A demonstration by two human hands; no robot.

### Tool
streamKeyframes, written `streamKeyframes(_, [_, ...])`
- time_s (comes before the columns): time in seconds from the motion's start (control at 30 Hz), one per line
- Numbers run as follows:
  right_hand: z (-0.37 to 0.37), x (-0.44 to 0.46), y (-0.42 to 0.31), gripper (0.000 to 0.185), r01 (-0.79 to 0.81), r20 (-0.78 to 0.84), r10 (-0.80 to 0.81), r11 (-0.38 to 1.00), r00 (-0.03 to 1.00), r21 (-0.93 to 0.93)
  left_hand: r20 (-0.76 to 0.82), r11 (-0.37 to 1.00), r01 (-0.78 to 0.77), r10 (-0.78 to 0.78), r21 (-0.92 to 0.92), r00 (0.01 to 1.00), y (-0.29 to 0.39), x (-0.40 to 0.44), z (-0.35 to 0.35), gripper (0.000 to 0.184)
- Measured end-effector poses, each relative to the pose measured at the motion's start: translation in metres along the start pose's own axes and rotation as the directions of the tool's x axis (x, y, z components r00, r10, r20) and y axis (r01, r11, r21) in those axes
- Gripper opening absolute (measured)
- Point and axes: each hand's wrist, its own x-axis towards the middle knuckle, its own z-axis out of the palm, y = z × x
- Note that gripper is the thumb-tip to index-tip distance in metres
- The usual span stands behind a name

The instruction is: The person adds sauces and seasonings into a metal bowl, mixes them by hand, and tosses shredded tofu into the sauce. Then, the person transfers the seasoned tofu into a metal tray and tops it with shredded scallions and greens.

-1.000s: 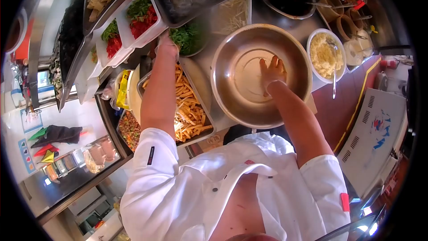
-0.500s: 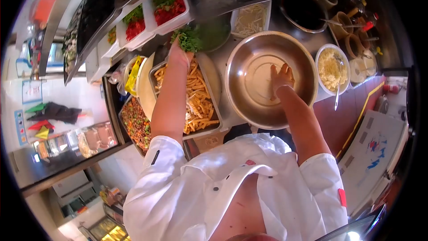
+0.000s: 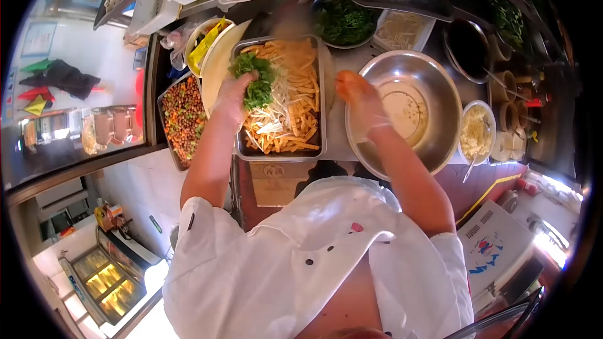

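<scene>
My left hand, in a thin clear glove, grips a bunch of leafy greens over the left part of a metal tray. Yellow-brown strips and white shreds fill that tray. My right hand, also gloved, is over the left rim of a large steel bowl. Its fingers are curled together and blurred, and whatever they hold is hidden. Liquid with small bits lies in the bottom of the bowl.
A bowl of greens and a tub of pale shreds stand behind. Diced mixed food lies at left. A white bowl of minced food with a spoon and a dark-liquid pot are at right.
My left hand has carried the greens from near their bowl to over the tray. My right hand has come out of the steel bowl's middle to its left rim, fingers now curled. The view has shifted.
</scene>
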Motion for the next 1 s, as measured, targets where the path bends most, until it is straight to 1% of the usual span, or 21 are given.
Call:
streamKeyframes(0.03, [0.028,0.008,-0.002,0.054,-0.013,0.064,0.004,0.991,0.998,0.136,0.011,1.0,0.001,-0.001,-0.011,1.0,-0.002,-0.008,-0.001,0.056])
streamKeyframes(0.07, [0.052,0.015,0.005,0.06,0.048,0.098,-0.076,0.965,0.992,0.258,0.021,1.0,0.002,-0.002,-0.022,1.0,-0.003,-0.014,-0.004,0.057])
streamKeyframes(0.1, [0.067,0.023,0.016,0.058,0.043,0.106,-0.062,0.984,0.992,0.174,0.032,0.999,0.003,-0.002,-0.032,0.999,-0.005,-0.017,-0.009,0.059])
streamKeyframes(0.13, [0.081,0.033,0.032,0.057,0.038,0.112,-0.047,0.995,0.993,0.089,0.002,1.0,0.011,-0.011,0.024,1.0,-0.011,-0.013,-0.018,0.066])
streamKeyframes(0.17, [0.098,0.043,0.053,0.06,0.072,0.091,-0.094,0.973,0.991,0.22,0.008,1.0,0.015,-0.015,0.003,1.0,-0.013,-0.015,-0.023,0.068])
streamKeyframes(0.23, [0.132,0.047,0.053,0.066,0.144,0.049,-0.188,0.873,0.981,0.467,0.024,0.999,0.023,-0.022,-0.033,0.999,-0.014,-0.022,-0.027,0.072])
streamKeyframes(0.27, [0.138,0.047,0.054,0.068,-0.001,0.037,-0.025,0.81,0.999,0.586,0.067,0.996,0.021,-0.016,-0.086,0.998,-0.014,-0.025,-0.029,0.075])
streamKeyframes(0.3, [0.145,0.031,0.014,0.069,-0.132,0.045,0.14,0.71,0.989,0.692,0.083,0.993,0.011,-0.002,-0.117,0.997,-0.016,-0.027,-0.031,0.074])
streamKeyframes(0.33, [0.15,0.014,-0.018,0.064,-0.16,0.007,0.222,0.679,0.975,0.717,0.1,0.989,0.002,0.013,-0.148,0.995,-0.019,-0.028,-0.033,0.073])
streamKeyframes(0.37, [0.155,0.018,-0.003,0.063,-0.12,-0.023,0.197,0.682,0.98,0.721,0.116,0.984,-0.007,0.028,-0.178,0.993,-0.02,-0.031,-0.034,0.072])
streamKeyframes(0.4, [0.158,0.027,0.023,0.062,-0.076,-0.056,0.169,0.684,0.984,0.726,0.085,0.986,0.015,-0.001,-0.169,0.996,-0.018,-0.035,-0.035,0.068])
streamKeyframes(0.43, [0.161,0.03,0.031,0.061,-0.031,-0.089,0.139,0.683,0.986,0.729,0.055,0.986,0.038,-0.03,-0.161,0.998,-0.016,-0.039,-0.036,0.065])
streamKeyframes(0.47, [0.163,0.032,0.039,0.062,0.118,-0.033,-0.13,0.731,0.991,0.672,0.082,0.981,0.024,-0.009,-0.191,0.997,-0.023,-0.037,-0.04,0.062])
streamKeyframes(0.5, [0.165,0.031,0.04,0.063,0.097,-0.023,-0.109,0.743,0.994,0.662,0.11,0.976,0.011,0.014,-0.219,0.994,-0.031,-0.034,-0.044,0.06])
streamKeyframes(0.57, [0.171,0.029,0.04,0.064,0.06,-0.009,-0.071,0.763,0.997,0.643,0.121,0.988,-0.14,0.132,0.062,0.984,-0.048,-0.027,-0.053,0.06])
streamKeyframes(0.6, [0.173,0.029,0.039,0.064,0.043,-0.004,-0.052,0.772,0.999,0.634,0.141,0.956,-0.214,0.188,0.202,0.972,-0.051,-0.026,-0.055,0.061])
streamKeyframes(0.7, [0.173,0.027,0.039,0.065,0.0,-0.002,0.001,0.787,1.0,0.617,0.187,0.852,-0.316,0.259,0.418,0.947,-0.052,-0.022,-0.055,0.054])
streamKeyframes(0.8, [0.173,0.024,0.042,0.064,0.011,-0.011,-0.005,0.803,1.0,0.596,0.242,0.844,-0.4,0.33,0.358,0.912,-0.039,-0.017,-0.045,0.048])
streamKeyframes(0.9, [0.17,0.022,0.043,0.062,0.034,-0.027,-0.023,0.825,0.999,0.563,0.26,0.817,-0.387,0.298,0.428,0.918,-0.021,-0.012,-0.03,0.045])
streamKeyframes(1.0, [0.163,0.02,0.044,0.061,0.064,-0.043,-0.05,0.859,0.998,0.508,0.3,0.819,-0.283,0.144,0.499,0.943,-0.005,-0.001,-0.029,0.048])
